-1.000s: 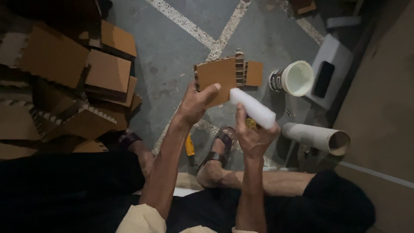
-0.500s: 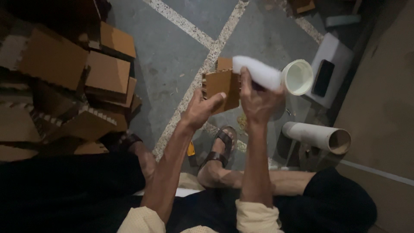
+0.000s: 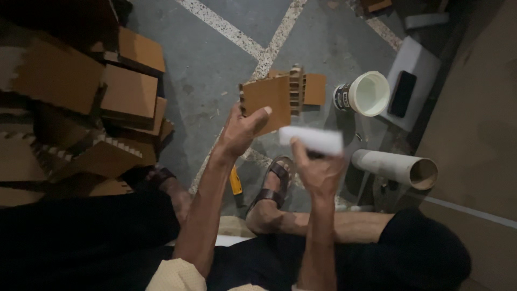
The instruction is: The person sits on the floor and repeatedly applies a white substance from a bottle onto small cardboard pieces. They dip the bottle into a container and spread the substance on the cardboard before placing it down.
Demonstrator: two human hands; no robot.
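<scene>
Cardboard piece (image 3: 267, 102) sits up in front of me, pinched in my left hand (image 3: 240, 132), thumb pressed across its brown face and fingers behind it. Slotted cardboard strips (image 3: 297, 90) stand along its right edge, with another flap beyond them. My right hand (image 3: 319, 171) is wrapped tight around a white block (image 3: 311, 140), held level just below and to the right of the cardboard; I cannot tell whether the two touch. Below on the grey floor (image 3: 215, 64) I see my sandalled foot (image 3: 274, 186) and a yellow cutter (image 3: 235, 180) beside it. A white bucket (image 3: 366, 93) stands to the right, near a cardboard tube (image 3: 396, 168) lying on its side. A dark phone (image 3: 402, 94) rests on a pale box (image 3: 412, 59). Stacked cardboard pieces (image 3: 102, 97) pile up on my left.
</scene>
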